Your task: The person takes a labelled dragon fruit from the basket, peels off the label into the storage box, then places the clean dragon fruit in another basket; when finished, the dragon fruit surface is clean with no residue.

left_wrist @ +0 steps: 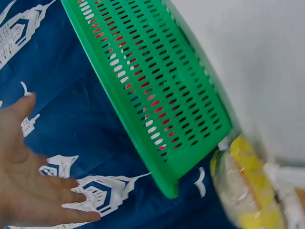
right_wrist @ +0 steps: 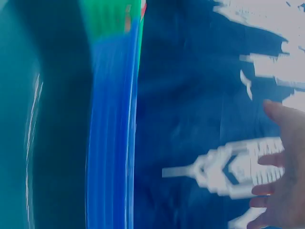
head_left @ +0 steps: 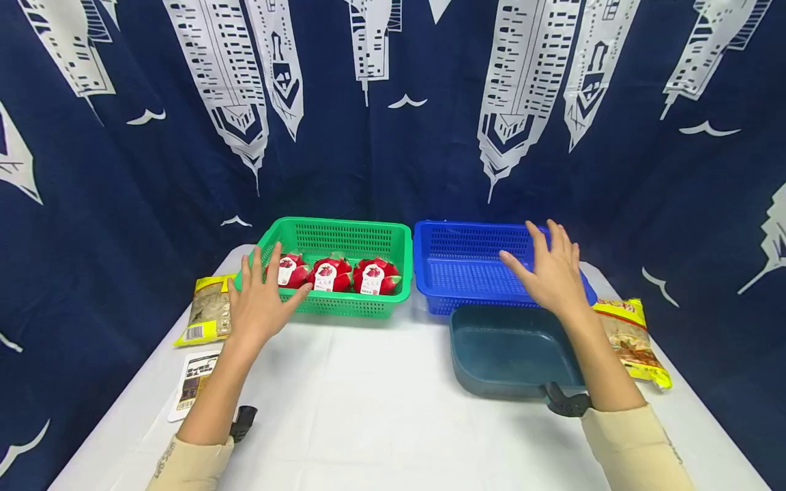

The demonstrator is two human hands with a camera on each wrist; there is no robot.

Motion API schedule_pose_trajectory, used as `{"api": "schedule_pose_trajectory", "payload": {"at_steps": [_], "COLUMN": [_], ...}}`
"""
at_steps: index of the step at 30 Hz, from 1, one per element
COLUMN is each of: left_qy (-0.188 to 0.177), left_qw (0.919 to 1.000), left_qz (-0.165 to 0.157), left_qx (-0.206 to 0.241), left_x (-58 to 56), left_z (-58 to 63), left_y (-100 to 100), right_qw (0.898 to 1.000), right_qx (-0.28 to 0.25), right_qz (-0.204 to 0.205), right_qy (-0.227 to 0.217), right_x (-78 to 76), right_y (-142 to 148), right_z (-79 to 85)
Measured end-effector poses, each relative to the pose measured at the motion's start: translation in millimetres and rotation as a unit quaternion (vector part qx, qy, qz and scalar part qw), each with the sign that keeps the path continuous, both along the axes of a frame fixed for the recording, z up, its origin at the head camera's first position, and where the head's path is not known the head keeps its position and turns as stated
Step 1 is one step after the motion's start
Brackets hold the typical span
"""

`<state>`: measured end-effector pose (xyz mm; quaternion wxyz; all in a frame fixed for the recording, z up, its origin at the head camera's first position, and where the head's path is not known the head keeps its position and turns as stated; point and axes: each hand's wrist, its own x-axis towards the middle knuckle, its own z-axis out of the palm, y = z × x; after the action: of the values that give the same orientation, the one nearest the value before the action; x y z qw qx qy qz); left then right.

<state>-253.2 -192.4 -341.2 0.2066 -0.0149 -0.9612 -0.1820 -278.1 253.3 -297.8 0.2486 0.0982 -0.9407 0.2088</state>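
My left hand (head_left: 260, 300) hovers with spread fingers by the near left corner of a green basket (head_left: 344, 307). Inside that basket lie three red packages with white labels, the rightmost red package (head_left: 383, 269) fully visible and the left one partly behind my fingers. My right hand (head_left: 549, 273) is raised, fingers apart, overlapping the right part of a blue basket (head_left: 473, 273) in the head view. Nothing is held in either hand. Below my right hand stands a dark teal tub (head_left: 516, 348), its right side covered by my forearm.
A yellow food packet (head_left: 209, 310) lies left of the green basket, with a white printed pouch (head_left: 193, 382) in front of it. Another yellow packet (head_left: 632, 337) lies at the table's right edge. A dark blue patterned curtain (head_left: 381, 157) hangs behind the white table (head_left: 368, 409).
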Motion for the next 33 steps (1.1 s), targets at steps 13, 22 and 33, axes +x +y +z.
{"api": "schedule_pose_trajectory", "payload": {"at_steps": [13,22,33], "left_qy": [0.243,0.18,0.133], "left_qw": [0.9129,0.8615,0.8389], "left_qz": [0.028,0.1,0.039], "left_qx": [0.326,0.464,0.526], "left_x": [-2.1,-20.9,-40.6], "left_z": [-43.5,-62.5,-94.4], "left_y": [22,32,15], "right_qw": [0.955,0.925,0.942], "right_qx": [-0.263,-0.34,-0.202], "right_qz": [0.128,0.152,0.156], "right_qy": [0.043,-0.073,-0.218], "right_x": [-51.5,-92.4,-104.0], "right_y": [-158,-212,-222], "right_z": [-28.8,-69.1,-73.9]}}
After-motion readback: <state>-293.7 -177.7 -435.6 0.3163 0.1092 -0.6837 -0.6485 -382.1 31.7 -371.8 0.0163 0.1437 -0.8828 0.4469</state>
